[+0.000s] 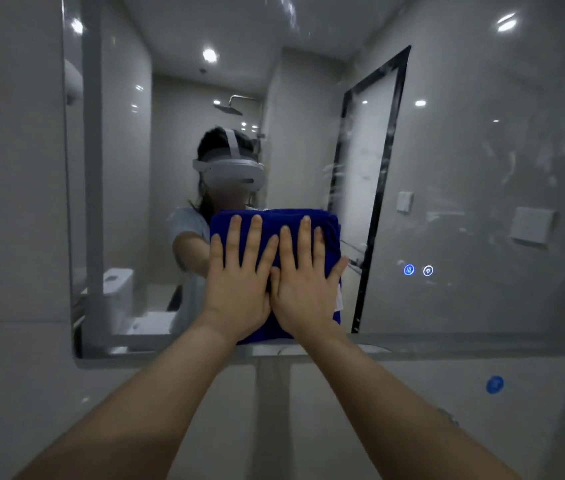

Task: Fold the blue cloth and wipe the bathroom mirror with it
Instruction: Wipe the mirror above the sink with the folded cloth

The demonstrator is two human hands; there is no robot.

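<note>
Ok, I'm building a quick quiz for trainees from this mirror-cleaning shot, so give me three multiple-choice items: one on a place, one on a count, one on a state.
1. Where on the mirror is the blue cloth?
A. Top right corner
B. Low, near the bottom edge
C. Against the left edge

2. How many lit icons show on the glass?
A. Four
B. One
C. Two

3. How do the left hand and right hand meet the cloth?
A. Both flat, fingers straight
B. One pinches a corner
C. Neither touches it

Key: B, the cloth reaches almost to the bottom edge; C, two glow side by side, right of the cloth; A, both hands press it, palms flat.
</note>
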